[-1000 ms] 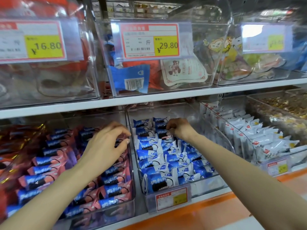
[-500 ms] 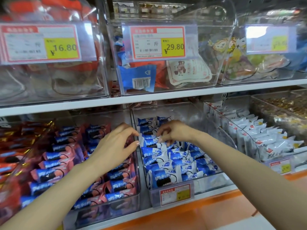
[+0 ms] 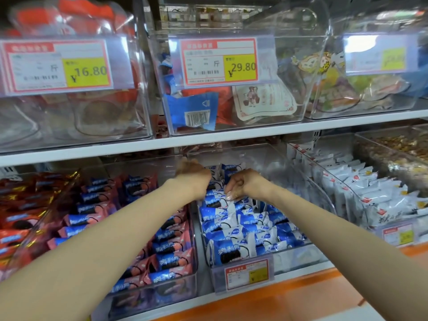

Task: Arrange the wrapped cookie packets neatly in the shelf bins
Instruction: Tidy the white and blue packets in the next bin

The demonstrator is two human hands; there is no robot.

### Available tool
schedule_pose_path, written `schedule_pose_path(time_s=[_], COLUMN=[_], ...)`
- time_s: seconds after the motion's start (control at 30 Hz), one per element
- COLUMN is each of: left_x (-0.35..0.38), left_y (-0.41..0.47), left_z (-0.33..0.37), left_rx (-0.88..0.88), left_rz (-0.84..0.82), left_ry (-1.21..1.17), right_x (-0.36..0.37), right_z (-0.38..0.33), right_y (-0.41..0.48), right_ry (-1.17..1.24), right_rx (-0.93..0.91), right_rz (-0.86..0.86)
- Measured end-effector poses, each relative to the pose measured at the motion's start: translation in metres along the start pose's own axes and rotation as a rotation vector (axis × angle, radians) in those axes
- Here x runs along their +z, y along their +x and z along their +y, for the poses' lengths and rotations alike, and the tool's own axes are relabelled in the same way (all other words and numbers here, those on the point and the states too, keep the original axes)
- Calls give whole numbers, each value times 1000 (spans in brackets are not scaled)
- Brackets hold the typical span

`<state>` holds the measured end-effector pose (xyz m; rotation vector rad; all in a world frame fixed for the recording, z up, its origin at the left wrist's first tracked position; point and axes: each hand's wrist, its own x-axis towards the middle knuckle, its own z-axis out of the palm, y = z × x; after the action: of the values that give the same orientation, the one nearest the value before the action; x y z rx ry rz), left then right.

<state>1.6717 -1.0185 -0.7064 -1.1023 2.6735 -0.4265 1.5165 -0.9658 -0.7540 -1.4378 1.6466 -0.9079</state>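
- Head view, only view.
- Mid bin (image 3: 298, 254), centre of frame, lower shelf: holds the blue packets (image 3: 234, 228) in two rough columns running front to back.
- Packets lie with long axis left-right across the frame and overlap like shingles. Front rows are fairly even, the rows by the hands look looser.
- Left hand (image 3: 193, 179), centre frame at the bin's back left: motion-blurred, fingers curled. Can't tell if it holds anything.
- Right hand (image 3: 243, 185), just right of it, hands close but apart: fingers curled together, tips down on a blue packet. Pinch or just touch, can't tell.
- Key relation: loose packets sit right under and just in front of both hands, and a few more stand behind them at the back wall. Both hands look equally near, the right one already in contact.
- Judgement: step is squaring up the back rows, so the next move likely needs a push along the short axis, toward the back.
- Pink packets (image 3: 166, 246), left bin, look lined up.
- White packets (image 3: 370, 200), right bin, not touched.
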Motion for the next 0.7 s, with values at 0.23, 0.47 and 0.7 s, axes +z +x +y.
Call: schedule_pose_path(time_s=[0.23, 0.47, 0.7], left_x=[-4, -5, -1], left_y=[7, -5, -16], left_z=[5, 0, 3], left_rx=[4, 111, 194], left_rz=[-68, 124, -110], left_ry=[88, -34, -289], right_x=[7, -12, 5], right_z=[8, -4, 0], right_y=[-2, -17, -35], right_ry=[58, -115, -241], right_rx=[-31, -110, -94], right_rz=[92, 118, -57])
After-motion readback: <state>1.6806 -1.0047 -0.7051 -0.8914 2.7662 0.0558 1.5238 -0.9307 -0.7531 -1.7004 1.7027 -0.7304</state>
